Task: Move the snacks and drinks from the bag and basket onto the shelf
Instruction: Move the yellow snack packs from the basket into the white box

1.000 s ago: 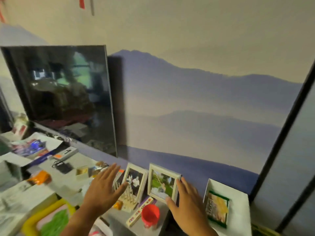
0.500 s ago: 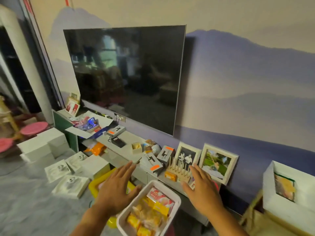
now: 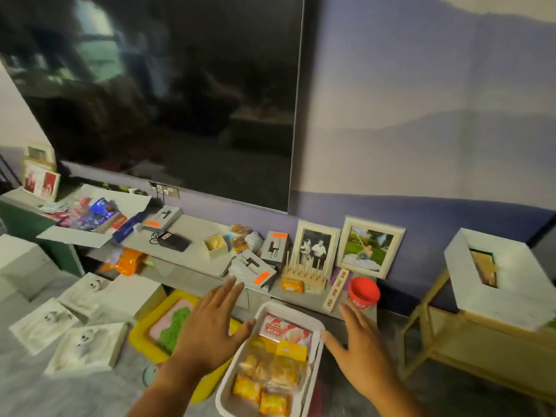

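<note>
A white basket (image 3: 224, 395) sits low in front of me, filled with several yellow and orange snack packets (image 3: 270, 374) and a pink-and-white packet (image 3: 285, 329) at its far end. My left hand (image 3: 210, 332) hovers open at the basket's left side, fingers spread. On the right side my right hand (image 3: 358, 347) is open too, just off the rim. Neither hand holds anything. Beyond the basket runs a low grey shelf (image 3: 192, 236) under a wall-mounted TV (image 3: 168, 94).
On the shelf stand two photo frames (image 3: 370, 246), a wooden rack (image 3: 304, 273), a red cup (image 3: 363, 293), small boxes and an open carton of packets (image 3: 93, 216). A yellow tray (image 3: 141, 332) and white boxes lie on the floor at left. A white-topped side table (image 3: 505, 302) stands at right.
The view has swung down and left from the wall toward the shelf and basket. Both hands have dropped from near the photo frames to either side of the basket.
</note>
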